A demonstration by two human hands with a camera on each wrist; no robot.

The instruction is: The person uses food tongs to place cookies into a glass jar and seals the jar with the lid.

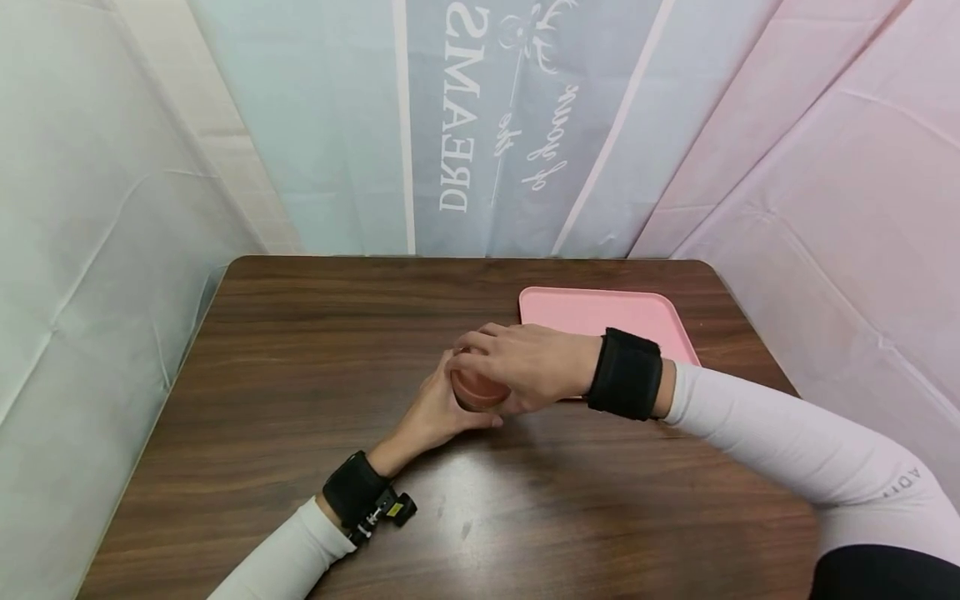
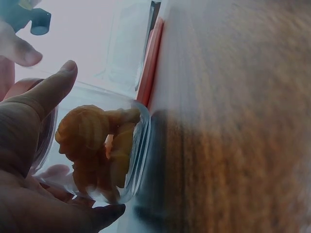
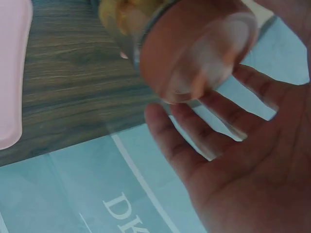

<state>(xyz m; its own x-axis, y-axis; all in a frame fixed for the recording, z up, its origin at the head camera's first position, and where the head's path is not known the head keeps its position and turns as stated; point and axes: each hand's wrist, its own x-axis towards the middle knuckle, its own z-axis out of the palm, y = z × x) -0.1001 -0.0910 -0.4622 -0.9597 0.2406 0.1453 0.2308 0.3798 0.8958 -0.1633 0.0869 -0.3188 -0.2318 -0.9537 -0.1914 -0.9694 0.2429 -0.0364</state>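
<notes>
A small clear jar (image 1: 478,390) with a reddish-brown lid (image 3: 194,48) is held just above the dark wooden table (image 1: 300,375), near its middle. In the left wrist view, orange-yellow pieces show through the jar's (image 2: 104,150) clear wall. My left hand (image 1: 431,417) grips the jar's body from the near left, with the thumb (image 2: 48,92) along its side. My right hand (image 1: 517,362) reaches over from the right, its fingers curled round the lid. In the right wrist view, the right hand (image 3: 243,170) shows its palm, with the fingertips at the lid's rim.
A flat pink tray (image 1: 600,312) lies on the table right behind my right hand, toward the far right corner. Pale cloth backdrops hang close round the far, left and right sides of the table.
</notes>
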